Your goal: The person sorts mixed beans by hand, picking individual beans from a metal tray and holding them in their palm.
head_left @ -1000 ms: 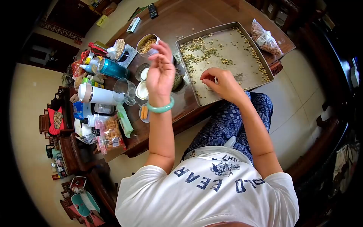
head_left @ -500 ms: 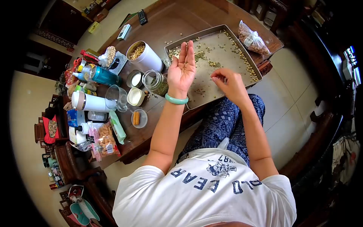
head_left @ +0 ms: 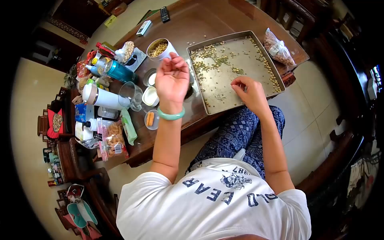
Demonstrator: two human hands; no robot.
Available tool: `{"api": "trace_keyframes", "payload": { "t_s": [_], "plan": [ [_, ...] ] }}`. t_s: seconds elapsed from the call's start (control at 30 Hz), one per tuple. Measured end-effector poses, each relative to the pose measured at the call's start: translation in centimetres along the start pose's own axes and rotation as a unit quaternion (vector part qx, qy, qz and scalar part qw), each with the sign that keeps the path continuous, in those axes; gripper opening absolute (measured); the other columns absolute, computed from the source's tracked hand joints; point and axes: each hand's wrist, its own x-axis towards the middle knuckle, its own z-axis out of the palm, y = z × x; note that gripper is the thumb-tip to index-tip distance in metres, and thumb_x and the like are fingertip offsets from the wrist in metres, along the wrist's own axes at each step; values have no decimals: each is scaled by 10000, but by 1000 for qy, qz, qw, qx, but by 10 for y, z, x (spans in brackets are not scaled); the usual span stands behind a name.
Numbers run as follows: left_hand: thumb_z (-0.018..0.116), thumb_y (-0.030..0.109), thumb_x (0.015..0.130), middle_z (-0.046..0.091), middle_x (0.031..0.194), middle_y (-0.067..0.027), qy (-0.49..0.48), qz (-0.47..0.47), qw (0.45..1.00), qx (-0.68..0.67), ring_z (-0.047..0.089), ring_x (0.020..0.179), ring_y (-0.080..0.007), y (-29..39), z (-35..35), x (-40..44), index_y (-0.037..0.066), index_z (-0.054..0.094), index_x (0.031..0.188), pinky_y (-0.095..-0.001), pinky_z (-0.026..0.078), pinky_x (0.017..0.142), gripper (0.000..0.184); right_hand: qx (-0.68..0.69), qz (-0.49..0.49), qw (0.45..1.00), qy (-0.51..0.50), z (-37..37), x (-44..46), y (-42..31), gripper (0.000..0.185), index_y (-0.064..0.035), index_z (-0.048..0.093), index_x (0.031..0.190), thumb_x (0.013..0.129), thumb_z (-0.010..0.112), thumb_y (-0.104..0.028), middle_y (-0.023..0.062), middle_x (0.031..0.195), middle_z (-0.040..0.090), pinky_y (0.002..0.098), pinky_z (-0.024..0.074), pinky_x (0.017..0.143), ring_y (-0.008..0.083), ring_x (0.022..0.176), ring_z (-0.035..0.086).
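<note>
Palm up and loosely cupped, my left hand is raised over the jars, with its fingers apart and slightly bent. A few small dark specks show in its palm, too small to name. A green bangle rings that wrist. Above the near right part of a metal tray, my right hand has thumb and fingertips pinched together; anything between them is hidden. Scattered across the tray lie pale beans and small green beans. Behind my left fingers stands a white canister of beans. My left hand mostly covers a glass jar.
A bag of reddish nuts lies right of the tray. On the left crowd a white bottle, a teal tumbler, a clear pitcher and a snack bag. A remote rests at the back.
My left hand has moved left, away from above the tray to over the jars, and its fingers have bent. My right hand stays pinched over the tray. The view has shifted slightly.
</note>
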Motion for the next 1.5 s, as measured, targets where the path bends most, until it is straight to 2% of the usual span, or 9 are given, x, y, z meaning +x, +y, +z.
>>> {"api": "trace_keyframes", "payload": {
  "t_s": [0.03,0.17,0.23,0.27,0.37,0.5,0.77,0.87,1.5],
  "plan": [
    [450,156,958,638,933,-149,-23,16,999,17,531,787,-208,13,-3,2,-28,628,814,-312,461,700,294,1,0,1000,0,0,0,1,142,-17,670,937,835,656,-115,129,815,656,347,490,667,249,694,610],
    [343,307,1017,667,899,-154,-71,118,979,153,546,762,-209,46,-14,7,-4,641,853,-316,456,700,461,1,-2,1000,-2,1,0,1,153,-15,671,946,832,662,-117,129,813,655,337,485,657,236,679,599],
    [333,367,1020,676,905,-156,-38,196,940,276,574,763,-214,54,-13,4,4,639,889,-319,465,712,492,10,11,1000,-5,1,-2,1,158,-10,672,949,831,665,-115,129,819,659,328,481,647,228,669,593],
    [320,435,1015,678,918,-157,-28,206,931,301,600,789,-220,61,-19,9,9,636,915,-323,476,740,540,7,15,1000,-5,1,-2,1,158,-8,673,949,831,666,-113,130,823,660,325,480,644,226,668,593],
    [312,475,1011,680,946,-164,12,254,892,373,606,819,-220,57,-16,10,4,631,943,-325,482,763,573,0,15,1000,-6,-1,-2,3,152,-8,673,944,833,665,-111,132,821,658,322,480,640,221,667,594],
    [284,518,1006,677,986,-177,4,241,881,407,613,856,-229,55,-20,12,-2,629,975,-330,481,800,625,-1,14,1000,-7,-1,-3,-1,147,-10,671,940,832,660,-109,131,814,652,326,482,649,221,673,595],
    [216,561,1004,617,1201,-241,-45,220,864,451,586,1124,-319,53,-21,9,-43,609,1137,-401,414,1001,733,-13,9,1000,-15,-1,-2,0,149,-16,671,935,831,651,-121,127,813,654,338,484,655,233,682,601],
    [153,582,1002,625,1193,-240,-48,217,862,456,571,1174,-324,53,-21,10,-50,613,1118,-394,400,1019,789,-13,6,1000,-17,-1,-3,0,148,-21,674,934,832,648,-125,121,813,657,338,486,654,232,683,603],
    [197,573,1006,578,1270,-227,-80,223,836,494,535,1210,-303,52,-22,7,-50,593,1168,-408,386,1044,756,-18,8,1000,-11,-1,-4,1,140,-31,674,926,829,649,-129,115,812,655,344,490,665,234,687,607]
  ]
}}
